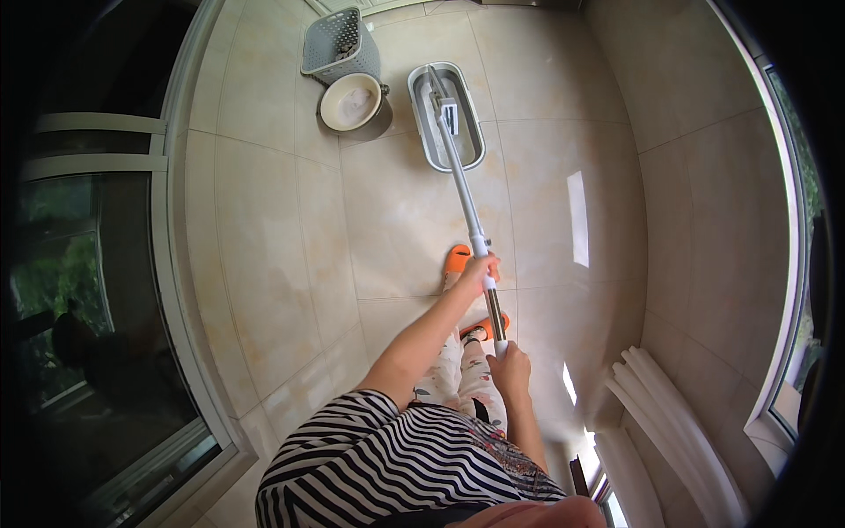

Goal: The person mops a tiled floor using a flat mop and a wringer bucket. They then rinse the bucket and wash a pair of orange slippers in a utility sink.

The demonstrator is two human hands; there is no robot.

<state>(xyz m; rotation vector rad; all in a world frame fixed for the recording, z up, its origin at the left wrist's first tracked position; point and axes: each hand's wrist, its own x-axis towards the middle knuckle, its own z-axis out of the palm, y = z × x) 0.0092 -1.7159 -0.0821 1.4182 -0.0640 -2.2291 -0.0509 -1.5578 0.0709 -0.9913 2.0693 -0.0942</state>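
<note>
A white mop handle (467, 198) slants away from my body across the tiled floor. My left hand (479, 274) grips it around the middle, just below an adjusting joint. Closer to my body, my right hand (511, 369) is wrapped around the white end grip, with a bare metal section between the two hands. At the far end the mop head (443, 105) is inside a long oval mop bucket (474, 152) with a grey rim. How deep the mop head sits in it is hard to tell.
Left of the mop bucket stand a round bucket (330, 113) holding something pale and a grey perforated laundry basket (323, 49). A sliding glass door (99, 277) is on the left; a white curtain (673, 422) hangs at the lower right. Orange slippers (457, 259) are on my feet.
</note>
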